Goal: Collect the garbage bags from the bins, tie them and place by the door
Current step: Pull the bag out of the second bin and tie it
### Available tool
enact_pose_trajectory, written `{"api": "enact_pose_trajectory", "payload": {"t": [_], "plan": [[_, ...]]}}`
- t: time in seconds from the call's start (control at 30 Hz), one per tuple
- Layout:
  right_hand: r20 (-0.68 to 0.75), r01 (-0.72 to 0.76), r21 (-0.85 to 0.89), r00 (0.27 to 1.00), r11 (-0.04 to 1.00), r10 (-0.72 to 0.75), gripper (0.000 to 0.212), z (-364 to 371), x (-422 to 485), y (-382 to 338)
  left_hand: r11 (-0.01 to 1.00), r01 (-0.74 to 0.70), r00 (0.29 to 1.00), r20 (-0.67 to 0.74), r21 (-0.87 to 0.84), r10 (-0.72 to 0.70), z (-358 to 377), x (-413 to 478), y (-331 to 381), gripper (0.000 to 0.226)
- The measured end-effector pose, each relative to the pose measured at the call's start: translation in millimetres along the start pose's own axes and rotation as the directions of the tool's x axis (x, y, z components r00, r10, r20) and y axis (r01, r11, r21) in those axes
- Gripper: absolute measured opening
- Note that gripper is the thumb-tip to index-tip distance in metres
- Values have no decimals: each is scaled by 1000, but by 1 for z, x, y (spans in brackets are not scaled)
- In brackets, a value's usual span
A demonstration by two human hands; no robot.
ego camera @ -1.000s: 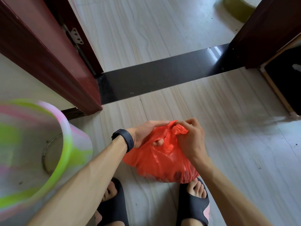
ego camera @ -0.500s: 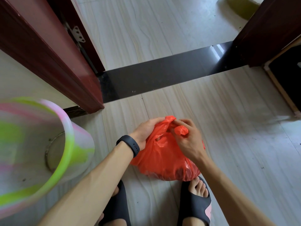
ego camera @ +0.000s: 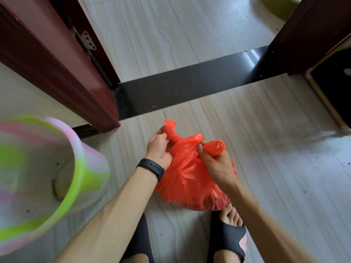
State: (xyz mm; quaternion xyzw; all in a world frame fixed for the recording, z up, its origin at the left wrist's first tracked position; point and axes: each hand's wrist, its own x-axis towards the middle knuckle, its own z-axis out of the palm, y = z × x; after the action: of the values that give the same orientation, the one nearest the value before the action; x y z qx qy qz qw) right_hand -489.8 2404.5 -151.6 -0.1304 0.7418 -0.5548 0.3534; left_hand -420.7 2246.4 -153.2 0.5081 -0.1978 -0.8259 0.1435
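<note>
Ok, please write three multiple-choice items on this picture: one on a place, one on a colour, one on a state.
1. Where is the bin?
A. left of the bag
B. right of the bag
C. beyond the doorway

2. What colour is the bag?
A. blue
B. red
C. black

3. What do the left hand and right hand do?
A. each grips the bag
B. both hang free
C. only the left touches the bag

Key:
1 A: the bin stands at the left edge and the bag in the middle.
2 B: its plastic is plainly red.
3 A: both hands curl round the bag's top.
</note>
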Motion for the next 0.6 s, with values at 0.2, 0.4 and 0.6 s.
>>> {"api": "enact_pose_trajectory", "payload": {"t": [0.2, 0.4, 0.6], "plan": [[-155, 58, 6, 986, 998, -56, 34, 1, -2, 2, 988, 40, 997, 57, 152, -49, 4, -20, -10, 74], [-192, 140, -76, 969, 987, -152, 34, 12, -4, 4, 955, -14, 953, 293, 296, -77, -5, -38, -22, 80], [-107, 137, -147, 982, 980, -153, 32, 22, -15, 4, 928, -70, 985, 175, 367, 6, -5, -57, -35, 39]]}}
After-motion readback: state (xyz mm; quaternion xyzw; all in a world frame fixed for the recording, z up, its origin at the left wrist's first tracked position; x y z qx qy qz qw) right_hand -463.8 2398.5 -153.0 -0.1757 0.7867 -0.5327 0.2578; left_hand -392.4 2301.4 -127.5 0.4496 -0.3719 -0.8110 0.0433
